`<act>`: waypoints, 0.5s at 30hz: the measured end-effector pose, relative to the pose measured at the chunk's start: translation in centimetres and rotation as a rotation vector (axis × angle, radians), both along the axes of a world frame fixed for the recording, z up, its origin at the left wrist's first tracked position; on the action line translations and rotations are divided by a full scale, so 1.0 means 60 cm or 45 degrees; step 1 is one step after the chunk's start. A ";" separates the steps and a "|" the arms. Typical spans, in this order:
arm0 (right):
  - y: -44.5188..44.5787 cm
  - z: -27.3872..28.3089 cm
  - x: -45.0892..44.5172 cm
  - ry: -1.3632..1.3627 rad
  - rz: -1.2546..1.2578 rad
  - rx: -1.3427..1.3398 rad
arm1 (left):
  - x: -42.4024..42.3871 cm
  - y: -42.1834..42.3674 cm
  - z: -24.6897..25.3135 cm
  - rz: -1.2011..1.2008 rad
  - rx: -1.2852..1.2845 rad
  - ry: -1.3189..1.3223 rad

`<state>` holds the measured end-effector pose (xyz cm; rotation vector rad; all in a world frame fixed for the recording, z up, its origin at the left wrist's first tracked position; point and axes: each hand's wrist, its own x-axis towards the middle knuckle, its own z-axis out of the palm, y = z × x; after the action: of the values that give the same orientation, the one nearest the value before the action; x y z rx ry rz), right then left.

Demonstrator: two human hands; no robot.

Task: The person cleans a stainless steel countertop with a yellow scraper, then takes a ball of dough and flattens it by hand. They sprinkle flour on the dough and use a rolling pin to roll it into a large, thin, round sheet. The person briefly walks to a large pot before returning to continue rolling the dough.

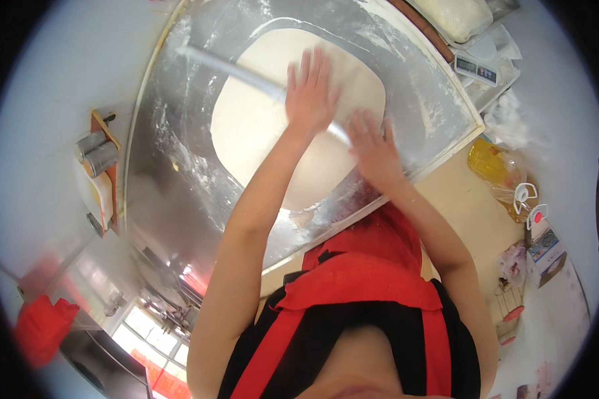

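Observation:
A wide, flat sheet of pale dough (259, 124) lies on a flour-dusted metal worktop (179, 184). Across it runs a long, thin rolling pin (234, 72), slanting from the upper left to the lower right and blurred. My left hand (310, 95) lies flat over the pin near the middle of the dough, its fingers stretched. At the dough's right edge, my right hand (374, 147) is over the pin's lower right end, with its fingers spread and blurred. Both palms face down, and neither hand is wrapped around the pin.
A raised rim (471, 130) borders the worktop. Beyond it at the right are a digital kitchen scale (475, 70), a bag of pale dough or similar food (456, 17) and bottles of yellow oil (494, 164). Metal cans (100, 159) stand on a small shelf at the left.

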<state>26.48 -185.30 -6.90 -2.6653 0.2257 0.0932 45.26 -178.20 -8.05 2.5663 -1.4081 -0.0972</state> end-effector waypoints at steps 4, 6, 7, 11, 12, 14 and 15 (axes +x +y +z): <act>-0.090 0.003 0.036 0.091 0.031 -0.188 | 0.051 -0.141 0.002 0.003 -0.309 0.030; -0.111 -0.009 0.044 0.095 0.078 -0.178 | 0.058 -0.111 0.006 0.096 -0.232 0.115; -0.111 -0.016 0.038 0.040 0.084 -0.142 | 0.060 -0.078 0.010 0.114 -0.248 0.060; -0.118 -0.023 0.033 -0.031 0.123 -0.040 | 0.053 0.042 -0.034 0.155 -0.048 0.116; -0.133 -0.021 0.037 0.016 0.110 -0.016 | 0.056 0.009 -0.026 0.191 -0.048 0.135; -0.182 0.000 0.056 0.114 0.106 0.020 | 0.067 -0.081 -0.016 0.248 0.043 0.093; -0.206 0.006 0.066 0.130 0.078 -0.063 | 0.074 -0.131 -0.018 0.284 0.012 0.030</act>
<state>30.43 -197.66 -6.55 -2.7198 0.1816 0.2467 49.71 -186.05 -9.11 2.6999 -1.1067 -0.0985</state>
